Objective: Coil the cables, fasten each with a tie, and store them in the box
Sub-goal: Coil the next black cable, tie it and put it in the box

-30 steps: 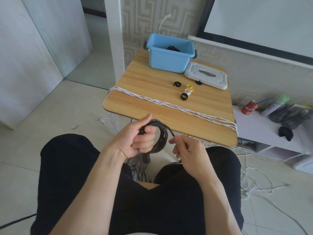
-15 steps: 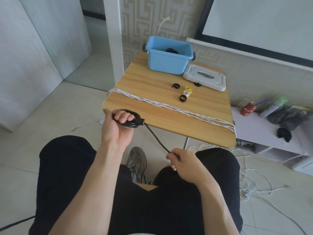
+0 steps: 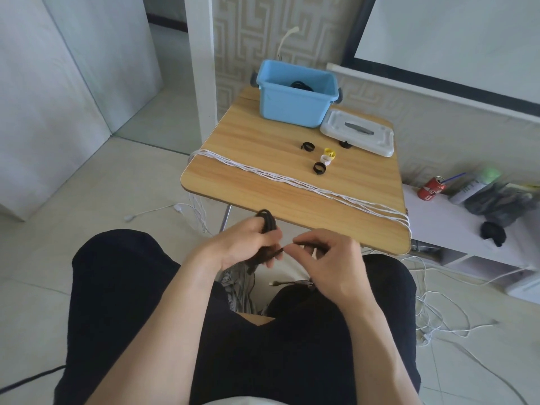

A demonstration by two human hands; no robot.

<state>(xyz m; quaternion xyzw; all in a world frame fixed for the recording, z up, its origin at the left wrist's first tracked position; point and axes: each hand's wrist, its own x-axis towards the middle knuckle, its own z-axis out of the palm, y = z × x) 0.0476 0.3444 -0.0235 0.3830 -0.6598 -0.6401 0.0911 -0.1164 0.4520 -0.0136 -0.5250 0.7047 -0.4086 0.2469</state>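
Observation:
My left hand (image 3: 245, 247) grips a coil of black cable (image 3: 267, 222) just in front of the table's near edge, above my lap. My right hand (image 3: 327, 258) pinches the loose strand of that cable beside the coil, and the cable's plug end (image 3: 276, 283) dangles below. A long white cable (image 3: 292, 182) lies in several strands across the wooden table (image 3: 263, 197). Black ties (image 3: 319, 167), a white tie (image 3: 325, 159) and a yellow tie (image 3: 330, 153) lie mid-table. The blue box (image 3: 295, 103) stands at the far edge with a black cable inside.
The box's white lid (image 3: 358, 133) lies right of the box. A low white shelf (image 3: 455, 226) at the right holds a red can (image 3: 432, 189) and dark items. Loose white cables trail on the floor (image 3: 438, 311) under and right of the table.
My left hand came back from the left toward the middle with the coil. My right hand rose from my lap to meet it, bringing the strand up to the coil.

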